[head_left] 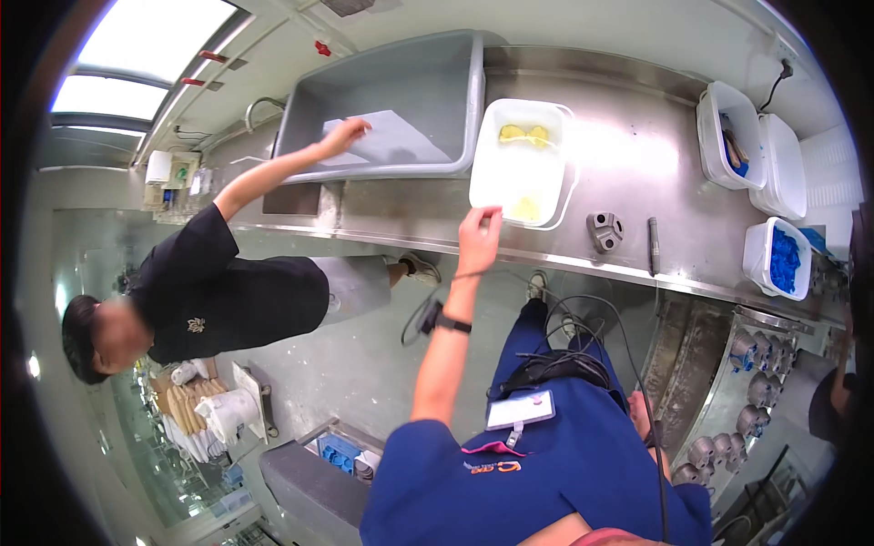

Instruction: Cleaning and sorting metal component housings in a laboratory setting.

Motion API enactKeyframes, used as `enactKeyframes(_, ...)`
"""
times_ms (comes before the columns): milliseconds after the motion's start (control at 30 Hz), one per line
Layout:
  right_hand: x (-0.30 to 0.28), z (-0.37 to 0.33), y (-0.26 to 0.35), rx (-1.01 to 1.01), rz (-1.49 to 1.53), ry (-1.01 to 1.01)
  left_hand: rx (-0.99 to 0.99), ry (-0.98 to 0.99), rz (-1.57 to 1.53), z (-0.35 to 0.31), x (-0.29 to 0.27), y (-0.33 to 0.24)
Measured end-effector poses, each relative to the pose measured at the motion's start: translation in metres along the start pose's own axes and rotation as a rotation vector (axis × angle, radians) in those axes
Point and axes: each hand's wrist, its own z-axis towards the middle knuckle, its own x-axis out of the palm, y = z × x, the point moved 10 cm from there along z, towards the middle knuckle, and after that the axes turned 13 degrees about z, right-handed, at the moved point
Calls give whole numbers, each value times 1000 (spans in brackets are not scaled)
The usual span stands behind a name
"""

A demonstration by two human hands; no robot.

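My left hand [480, 241] is at the near left corner of a white rectangular tub [477, 168], its fingers closed at the rim. Inside the tub are yellow pieces [523, 136] at the far end and a paler yellow patch [524, 208] at the near end. A thin white cord [575, 173] runs over and beside the tub. My right hand [640, 414] hangs low beside my body, away from the bench, its fingers too unclear to read. To the right of the tub lie a grey metal part with holes [605, 232] and a dark rod [654, 246].
A big grey bin [476, 100] holds a pale flat sheet [391, 136]; a co-worker's hand [344, 136] reaches over it. White containers [728, 105] stand at the right, one with blue pieces [785, 261]. Metal parts [763, 391] sit on a rack. Black cables [569, 359] hang at my waist.
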Motion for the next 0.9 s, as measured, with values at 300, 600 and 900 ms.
enactKeyframes(300, 87, -74, -8, -149, 207, -50, 183, 897, 738, 90, 195, 78)
enactKeyframes(600, 97, -89, 14, -91, 183, -168, 332, 633, 793, 90, 172, 31)
enactKeyframes(900, 75, -48, 258, -791, 199, -53, -416, 689, -554, 104, 101, 7)
